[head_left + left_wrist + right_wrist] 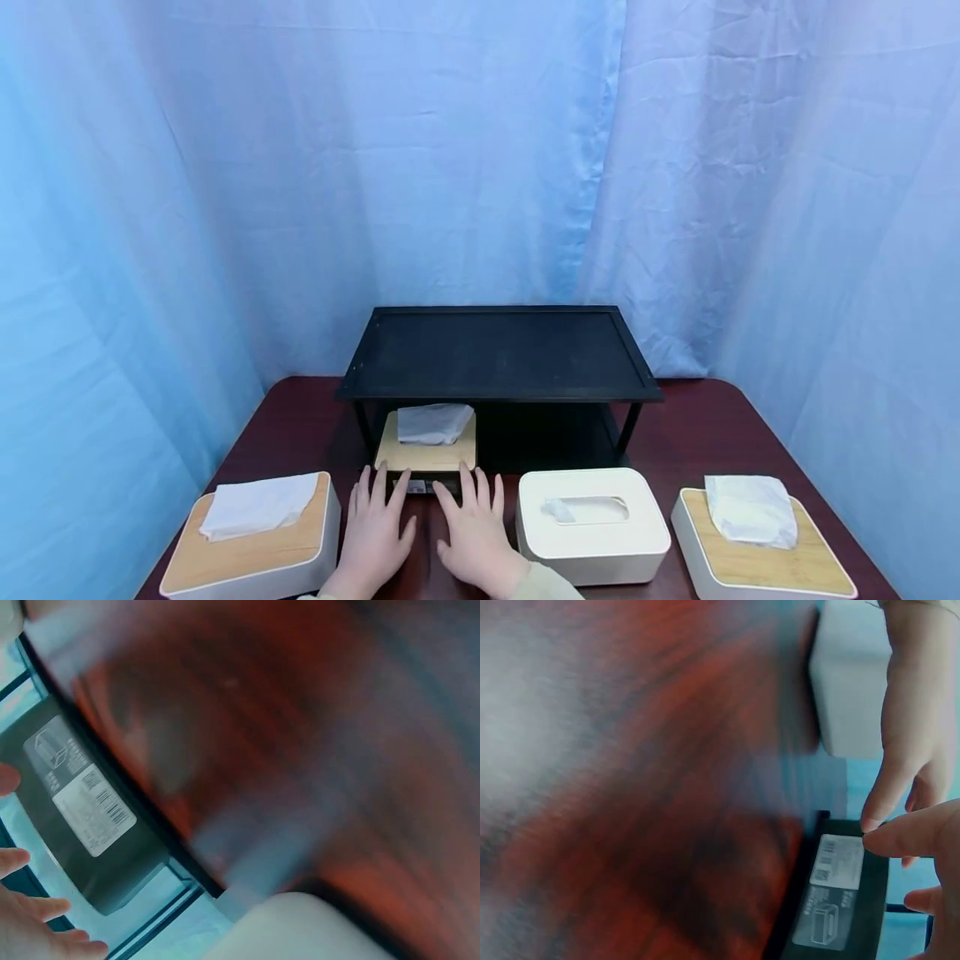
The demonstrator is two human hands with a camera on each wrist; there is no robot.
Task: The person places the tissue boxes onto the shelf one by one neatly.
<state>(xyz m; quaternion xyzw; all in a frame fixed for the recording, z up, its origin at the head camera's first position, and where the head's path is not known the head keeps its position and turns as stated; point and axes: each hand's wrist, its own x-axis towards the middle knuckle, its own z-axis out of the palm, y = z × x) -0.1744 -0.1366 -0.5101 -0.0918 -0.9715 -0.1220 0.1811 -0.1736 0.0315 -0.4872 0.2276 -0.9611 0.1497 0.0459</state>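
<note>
A dark tissue box with a wood-coloured lid stands on the lower level of a black two-tier rack, a tissue sticking out of its top. Both hands are held before its front, palms down and fingers spread. My left hand has its fingertips by the box's front left corner, and my right hand has its own by the front right corner. Between them shows the label on the box's dark front face. Neither hand grips anything.
Left of the hands sits a white tissue box with a wooden lid. An all-white tissue box is close beside the right hand, and another wooden-lidded one stands farther right. Blue curtains surround the dark red table.
</note>
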